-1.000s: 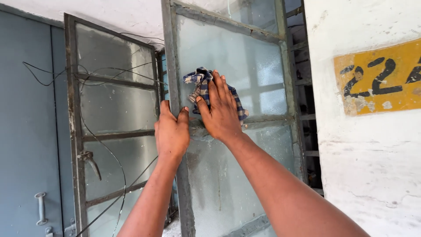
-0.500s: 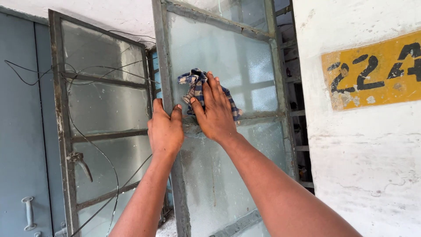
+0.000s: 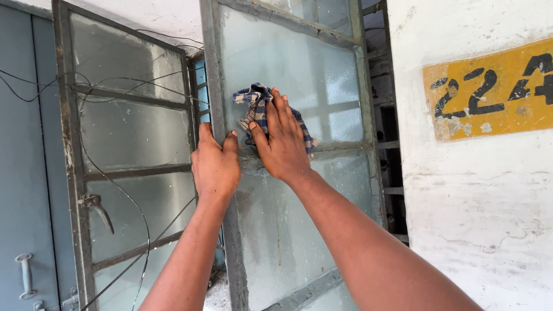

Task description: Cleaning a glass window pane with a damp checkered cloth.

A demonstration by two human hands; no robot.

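Note:
My right hand (image 3: 282, 141) lies flat on a blue checked cloth (image 3: 256, 103) and presses it against the frosted glass of an open window leaf (image 3: 322, 75), just above its middle cross bar. My left hand (image 3: 215, 164) grips the grey metal edge of that leaf (image 3: 212, 69), fingers wrapped around the frame beside the cloth. The lower pane (image 3: 288, 230) looks streaked and dusty.
A second open window leaf (image 3: 132, 144) hangs to the left, with a metal latch handle (image 3: 95, 204) and loose black wires (image 3: 121, 190) across it. A grey door (image 3: 23, 173) stands far left. A white wall with a yellow painted patch (image 3: 489, 92) is at right.
The view has shifted a little, so the window and hands sit further left and higher. My right hand and the cloth have crept slightly upward on the glass; the left hand keeps its grip.

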